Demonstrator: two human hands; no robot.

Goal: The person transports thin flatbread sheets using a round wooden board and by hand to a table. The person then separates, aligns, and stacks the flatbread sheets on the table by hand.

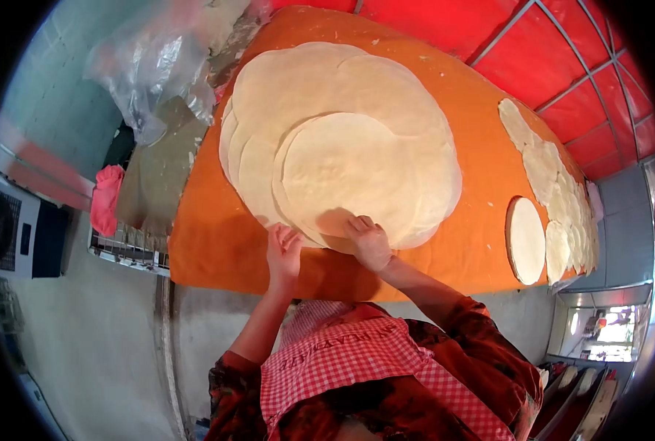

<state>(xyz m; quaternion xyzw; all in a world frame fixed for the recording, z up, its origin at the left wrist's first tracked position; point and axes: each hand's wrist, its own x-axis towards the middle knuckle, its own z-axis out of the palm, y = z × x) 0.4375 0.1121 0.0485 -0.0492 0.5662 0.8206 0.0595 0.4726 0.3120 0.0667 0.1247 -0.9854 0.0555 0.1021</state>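
Note:
Before me lies a broad stack of thin, round, pale dough sheets (415, 105), overlapping like petals. On top of it, toward me, is a smaller round dough sheet (344, 171). My left hand (284, 251) is at the stack's near-left edge, its fingers curled in. My right hand (370, 242) is at the near edge of the dough, right of the left hand, with bent fingers over the smaller sheet. A shadow falls beside those fingertips. Whether either hand pinches a dough edge is hidden by the fingers.
An orange cloth (217, 231) covers the table. To the right lie a thick round dough stack (525, 241) and many overlapping dough pieces (548, 171). Clear plastic sheeting (156, 82) and a pink cloth (106, 201) are at left. Red panels (415, 22) border the far side.

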